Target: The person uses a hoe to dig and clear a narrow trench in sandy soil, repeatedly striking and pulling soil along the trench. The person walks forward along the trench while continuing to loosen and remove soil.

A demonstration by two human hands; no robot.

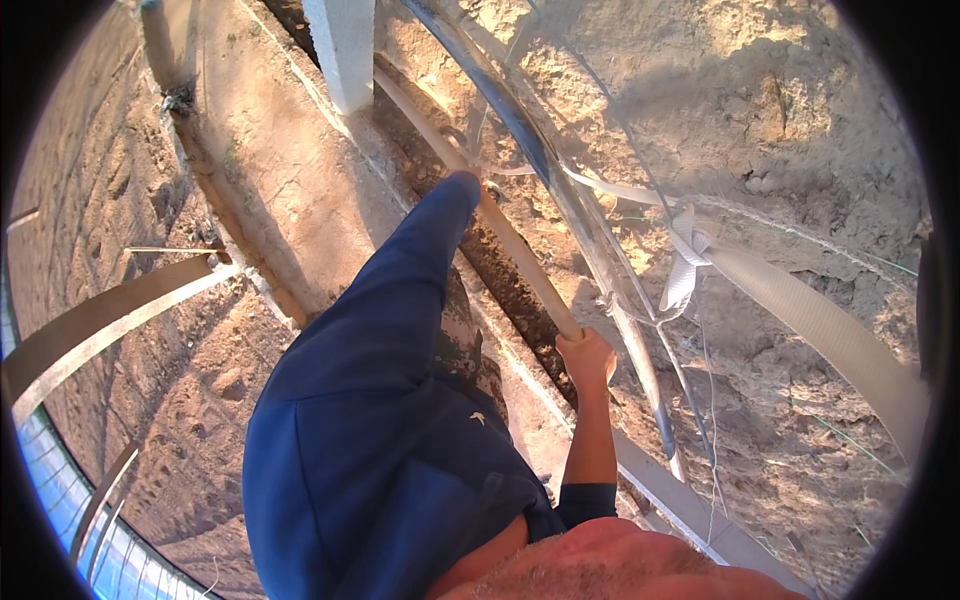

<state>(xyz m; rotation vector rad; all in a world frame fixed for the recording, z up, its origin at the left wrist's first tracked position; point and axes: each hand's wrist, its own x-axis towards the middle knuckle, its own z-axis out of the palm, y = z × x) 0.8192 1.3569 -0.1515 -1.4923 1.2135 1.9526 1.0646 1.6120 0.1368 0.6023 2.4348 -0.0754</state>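
Observation:
A long wooden pole (pixel 525 262) slants across a narrow, soil-filled trench (pixel 499 285). My right hand (pixel 589 356) is closed round its lower end, with the forearm bare up to a dark sleeve. Farther up the pole, my left hand (pixel 478 178) appears closed round the shaft, mostly hidden by the cuff of a dark blue sleeve (pixel 375 300). The pole's far end passes near a pale post (pixel 343 67); what lies at that end is hidden.
A curved pipe (pixel 551 169) runs right of the trench, beside a knotted strap (pixel 686 244) and a broad pale band (pixel 817 322). An earth-covered ledge (pixel 277 150) borders the left. Another band (pixel 112 319) reaches far left, above loose soil. Thin strings cross the right side.

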